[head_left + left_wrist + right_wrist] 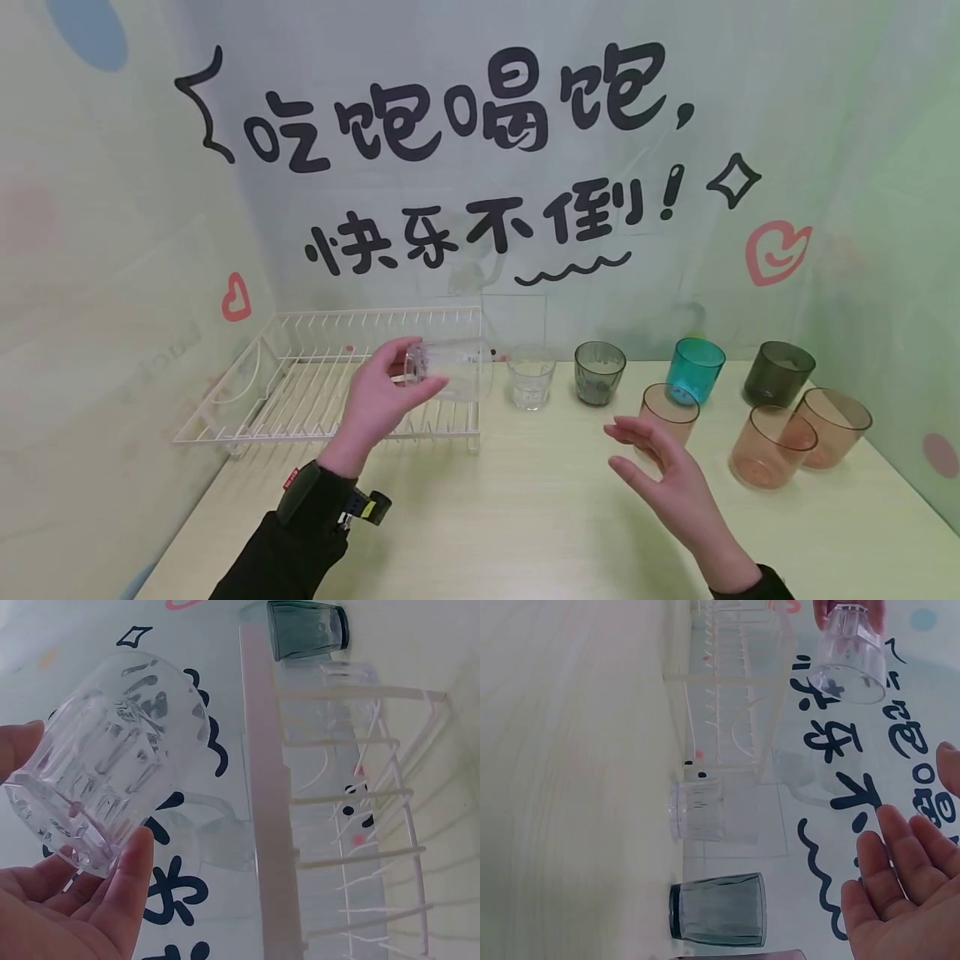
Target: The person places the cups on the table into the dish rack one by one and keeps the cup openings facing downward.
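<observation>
Tumbler [450,369]: clear, fluted, tipped sideways, above right end of wire rack [330,437].
Left hand [381,392]: fingers and thumb pinching the tumbler's base.
Right hand [669,477]: empty, fingers loosely extended, thumb apart, nearest a peach glass [666,408].
Right of rack: clear glass [531,385], then grey glass [599,377].

left hand [378,387]: aloft, fingers [124,900] curled, gripping | right hand [675,483]: aloft, fingers [881,866] relaxed, thumb [632,477] apart
</observation>
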{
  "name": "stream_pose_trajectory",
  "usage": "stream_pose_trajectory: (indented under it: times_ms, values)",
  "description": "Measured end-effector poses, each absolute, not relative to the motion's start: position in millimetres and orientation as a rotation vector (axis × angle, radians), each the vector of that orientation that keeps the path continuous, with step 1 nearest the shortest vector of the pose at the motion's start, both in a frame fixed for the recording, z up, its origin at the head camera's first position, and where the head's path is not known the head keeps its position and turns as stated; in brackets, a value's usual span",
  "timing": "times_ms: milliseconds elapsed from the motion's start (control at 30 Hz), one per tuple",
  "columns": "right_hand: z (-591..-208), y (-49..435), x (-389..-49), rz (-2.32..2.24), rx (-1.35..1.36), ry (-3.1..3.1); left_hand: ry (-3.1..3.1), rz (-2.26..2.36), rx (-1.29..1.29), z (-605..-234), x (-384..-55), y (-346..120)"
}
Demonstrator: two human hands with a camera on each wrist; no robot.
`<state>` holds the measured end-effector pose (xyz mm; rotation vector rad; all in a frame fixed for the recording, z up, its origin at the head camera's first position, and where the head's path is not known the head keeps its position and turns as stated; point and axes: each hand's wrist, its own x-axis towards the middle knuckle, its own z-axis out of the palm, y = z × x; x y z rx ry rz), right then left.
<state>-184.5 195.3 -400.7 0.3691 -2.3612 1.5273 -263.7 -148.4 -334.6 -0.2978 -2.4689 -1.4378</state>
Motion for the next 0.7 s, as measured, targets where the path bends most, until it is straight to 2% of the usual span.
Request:
stream_pose_trajectory:
  times_ms: [700]
  values:
    - [-421,210,-179,1.285,0.32,-2.505,-2.629,-1.199,-0.225,-321,-288,-189]
